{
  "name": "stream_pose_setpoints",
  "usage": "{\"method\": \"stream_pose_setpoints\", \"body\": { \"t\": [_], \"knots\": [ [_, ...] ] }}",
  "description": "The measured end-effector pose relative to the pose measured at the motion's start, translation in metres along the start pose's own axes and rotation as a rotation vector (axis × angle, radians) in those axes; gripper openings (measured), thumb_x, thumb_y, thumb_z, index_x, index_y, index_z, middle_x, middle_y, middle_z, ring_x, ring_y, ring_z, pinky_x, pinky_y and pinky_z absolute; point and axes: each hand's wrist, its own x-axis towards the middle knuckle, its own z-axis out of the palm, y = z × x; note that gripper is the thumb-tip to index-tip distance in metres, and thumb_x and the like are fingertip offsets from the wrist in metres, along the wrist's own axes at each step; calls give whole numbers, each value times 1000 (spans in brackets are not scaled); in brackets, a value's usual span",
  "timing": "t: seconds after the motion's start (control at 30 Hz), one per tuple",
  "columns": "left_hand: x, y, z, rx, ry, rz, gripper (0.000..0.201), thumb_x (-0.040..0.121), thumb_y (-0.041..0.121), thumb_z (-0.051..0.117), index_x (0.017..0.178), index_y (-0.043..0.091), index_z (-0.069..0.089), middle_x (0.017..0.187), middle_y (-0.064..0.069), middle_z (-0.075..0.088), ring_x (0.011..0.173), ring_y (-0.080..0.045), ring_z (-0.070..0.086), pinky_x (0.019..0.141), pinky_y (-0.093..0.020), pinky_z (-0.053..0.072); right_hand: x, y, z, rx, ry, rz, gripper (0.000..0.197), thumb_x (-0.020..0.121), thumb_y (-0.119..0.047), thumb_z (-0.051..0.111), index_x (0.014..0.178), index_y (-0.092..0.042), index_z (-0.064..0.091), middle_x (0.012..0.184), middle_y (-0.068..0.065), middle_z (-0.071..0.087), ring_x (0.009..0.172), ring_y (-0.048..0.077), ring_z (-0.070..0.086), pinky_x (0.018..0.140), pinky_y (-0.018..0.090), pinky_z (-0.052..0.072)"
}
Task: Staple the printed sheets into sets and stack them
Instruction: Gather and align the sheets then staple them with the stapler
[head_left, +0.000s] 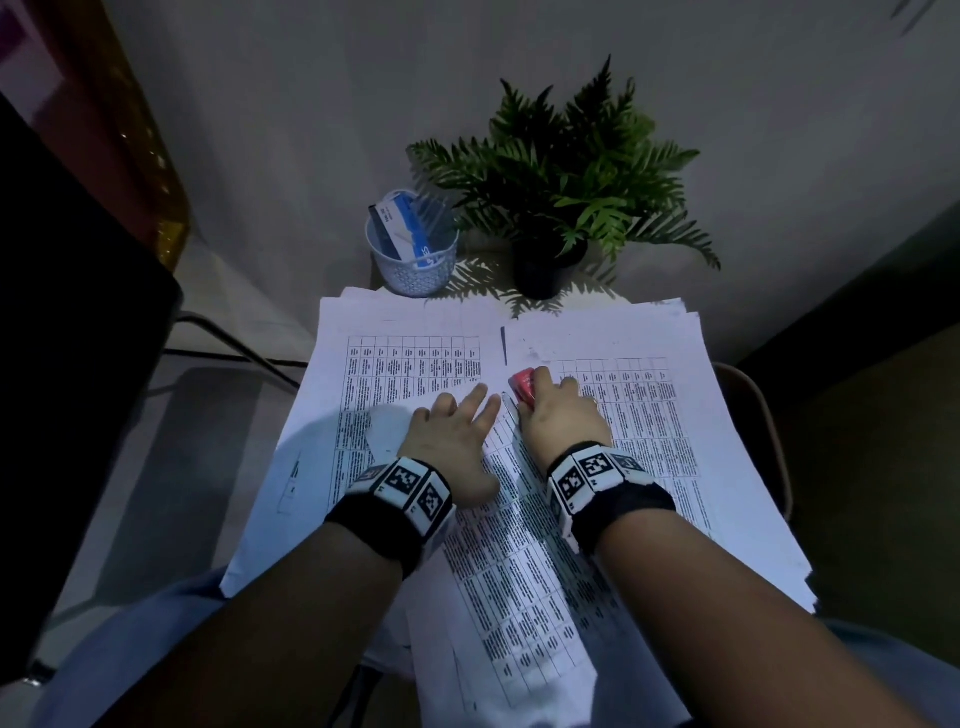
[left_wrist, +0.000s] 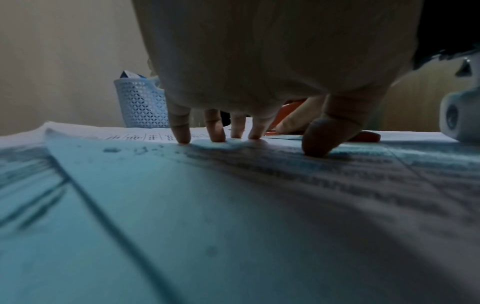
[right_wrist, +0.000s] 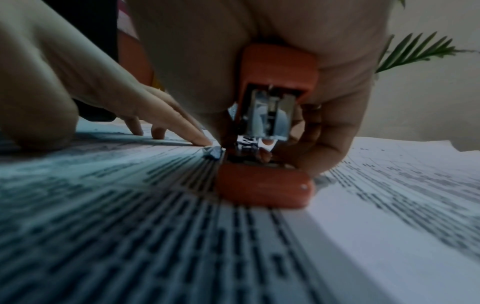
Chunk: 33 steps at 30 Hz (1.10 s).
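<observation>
The right hand (head_left: 563, 415) is curled around the red stapler (head_left: 522, 387), whose mouth sits over the top corner of the tilted middle sheets (head_left: 514, 561), likely to bind them. At nine o'clock from it, the left hand (head_left: 449, 441) presses straight, spread fingers (left_wrist: 183, 133) on the paper, probably to stop it sliding. At eleven o'clock a white basket (head_left: 413, 260) holds a blue-and-white box (head_left: 402, 226).

Both forearms are bare, each with a black fabric wristband (head_left: 387, 512) carrying white blocks printed with black square-pattern markers; the second band (head_left: 605, 483) sits centre right. Light blue clothing (head_left: 119, 639) fills the lower left of the frame.
</observation>
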Motion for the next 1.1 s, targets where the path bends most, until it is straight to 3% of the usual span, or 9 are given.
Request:
{"method": "stream_pose_setpoints", "body": {
  "t": [0.4, 0.6, 0.73, 0.97, 1.1],
  "knots": [
    [0, 1, -3, -23, -11, -5, 92, 78, 45, 52, 150, 28, -3, 159, 3, -3, 136, -27, 17, 109, -42, 26, 6, 5, -3, 94, 25, -4, 41, 96, -39, 42, 130, -17, 37, 105, 17, 58, 93, 34, 59, 65, 30, 38],
    [-1, 3, -8, -19, -37, -9, 92, 80, 44, 52, 151, 27, -5, 159, 3, -3, 136, -27, 18, 108, -43, 29, 9, 8, -8, 140, -15, -16, 40, 94, -39, 45, 126, -16, 39, 101, 17, 63, 90, 33, 61, 71, 34, 46],
    [-1, 5, -10, -13, -56, -17, 93, 80, 43, 52, 151, 27, -5, 159, 3, -4, 137, -27, 18, 108, -43, 30, 8, 11, -11, 164, -22, -22, 39, 94, -38, 47, 126, -16, 41, 99, 15, 64, 88, 32, 61, 67, 30, 40],
    [1, 6, -11, -10, -86, -23, 94, 80, 45, 55, 151, 27, -5, 159, 4, -4, 138, -26, 16, 109, -44, 30, 11, 12, -13, 188, -37, 8, 41, 94, -39, 47, 128, -16, 41, 101, 14, 64, 89, 32, 61, 75, 34, 47],
    [-3, -4, -16, -169, -84, -31, 82, 83, 27, 57, 150, 30, 11, 159, 7, 3, 142, -22, 13, 111, -41, 30, 10, 10, -7, 170, -51, 4, 42, 95, -39, 44, 130, -17, 35, 100, 16, 60, 80, 29, 57, 70, 33, 47]
  ]
}}
